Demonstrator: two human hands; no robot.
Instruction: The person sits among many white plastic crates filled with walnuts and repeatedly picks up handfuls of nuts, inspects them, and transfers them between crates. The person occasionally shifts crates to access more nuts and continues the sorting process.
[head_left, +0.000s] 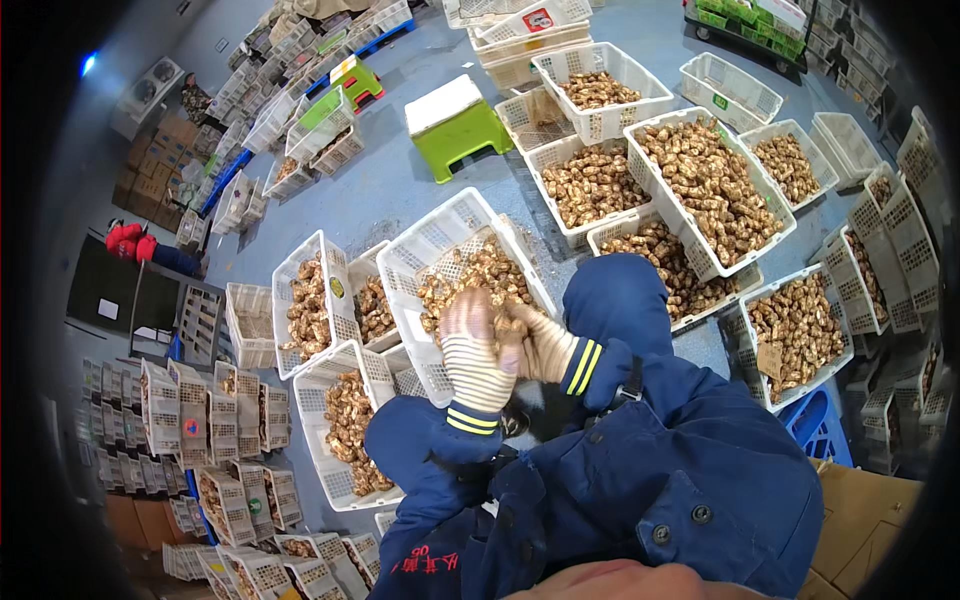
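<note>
I wear striped knit gloves with dark blue, yellow-edged cuffs on both hands. My left hand (476, 349) is over a white perforated plastic crate (409, 289), back upward, its fingertips over the produce. My right hand (546, 343) reaches in from the right, its fingers around a knobbly brown-and-cream piece of produce (511, 328) beside my left thumb. Whether my left hand also grips something is hidden. A pile of such pieces (487, 274), mushrooms or tubers, lies in the crate beyond my hands.
Crates of similar produce stand at left (307, 307), lower left (349, 427) and right (705, 180), some stacked. A green stool (461, 139) with a white top stands beyond. A person in red (135, 244) is far left. Another person (193, 97) stands upper left. Cardboard (862, 517) lies lower right.
</note>
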